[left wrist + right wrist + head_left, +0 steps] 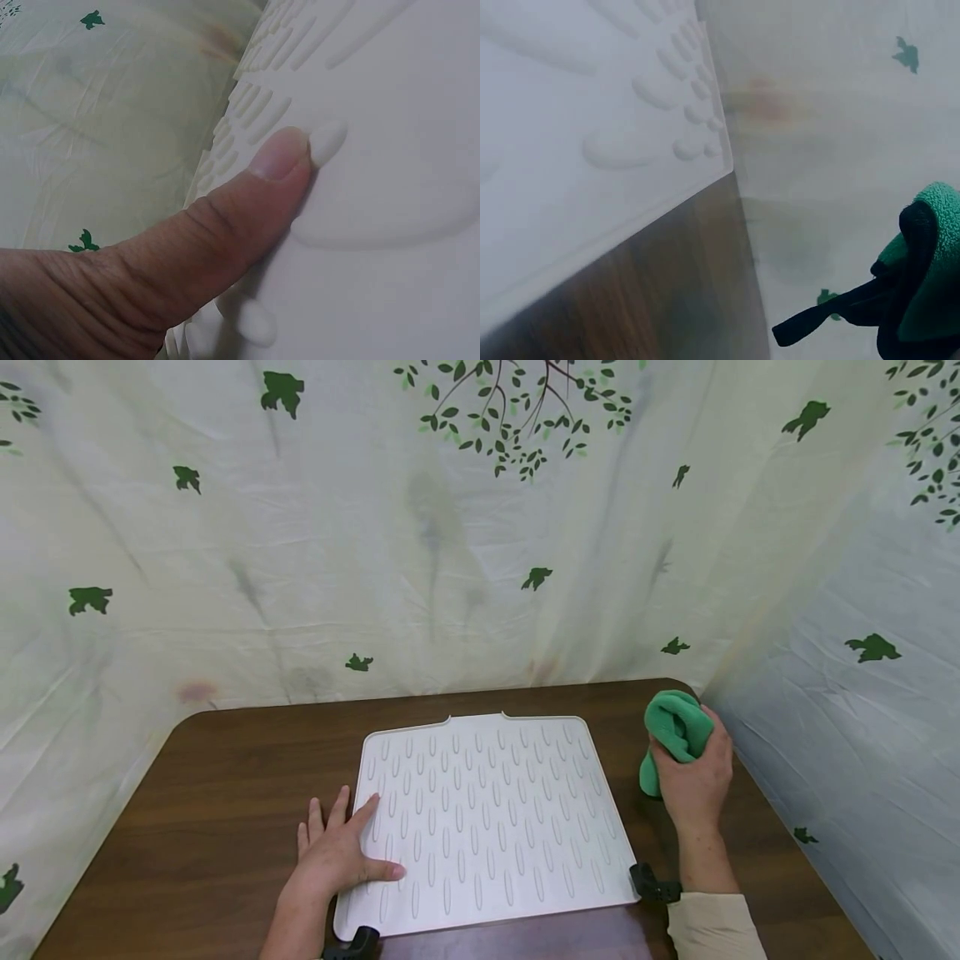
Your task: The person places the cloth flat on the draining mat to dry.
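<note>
A white drying board [487, 818] with rows of raised oval ridges lies flat on the brown table. My left hand [332, 857] rests at its left edge with fingers spread, the thumb [281, 161] touching the ridged surface. To the right of the board, my right hand [696, 777] grips a bunched green cloth [672, 724] near the table's back right corner. In the right wrist view the green cloth [939, 285] shows dark edging and a dark strip sticking out; the right hand's fingers do not show there.
The brown wooden table [225, 793] carries the board. A whitish curtain [337, 568] with green leaf and bird prints hangs close behind it and along the right side. Dark wrist bands [654, 885] sit near the board's front corners.
</note>
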A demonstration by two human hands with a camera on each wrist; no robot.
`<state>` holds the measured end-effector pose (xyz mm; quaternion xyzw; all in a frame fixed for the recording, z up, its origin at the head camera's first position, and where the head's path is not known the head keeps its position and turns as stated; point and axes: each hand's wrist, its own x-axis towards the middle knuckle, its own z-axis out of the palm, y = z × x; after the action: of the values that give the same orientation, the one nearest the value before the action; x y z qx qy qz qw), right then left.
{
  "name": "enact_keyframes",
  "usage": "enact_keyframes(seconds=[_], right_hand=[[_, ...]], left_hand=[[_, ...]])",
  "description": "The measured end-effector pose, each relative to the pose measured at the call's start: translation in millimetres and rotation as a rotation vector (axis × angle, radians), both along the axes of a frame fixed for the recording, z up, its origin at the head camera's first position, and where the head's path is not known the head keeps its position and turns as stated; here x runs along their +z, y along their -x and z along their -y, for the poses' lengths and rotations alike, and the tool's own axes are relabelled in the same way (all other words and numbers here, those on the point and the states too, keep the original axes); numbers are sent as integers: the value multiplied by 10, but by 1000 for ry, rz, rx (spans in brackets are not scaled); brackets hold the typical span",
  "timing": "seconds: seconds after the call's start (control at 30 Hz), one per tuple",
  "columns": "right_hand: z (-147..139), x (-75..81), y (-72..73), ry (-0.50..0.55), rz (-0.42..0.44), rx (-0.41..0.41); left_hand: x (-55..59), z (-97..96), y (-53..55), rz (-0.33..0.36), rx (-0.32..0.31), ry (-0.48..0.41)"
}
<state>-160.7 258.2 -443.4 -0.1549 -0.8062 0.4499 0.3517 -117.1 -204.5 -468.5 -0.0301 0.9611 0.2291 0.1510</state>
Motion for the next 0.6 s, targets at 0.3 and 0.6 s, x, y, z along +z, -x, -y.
enact_keyframes(seconds=[0.3,0.6], right_hand=[[77,52,-16,-16,-41,20],[130,77,-32,-25,-47,55]], left_hand=[[15,-7,0,-7,-6,4],[13,-5,-3,-14,-4,-3]])
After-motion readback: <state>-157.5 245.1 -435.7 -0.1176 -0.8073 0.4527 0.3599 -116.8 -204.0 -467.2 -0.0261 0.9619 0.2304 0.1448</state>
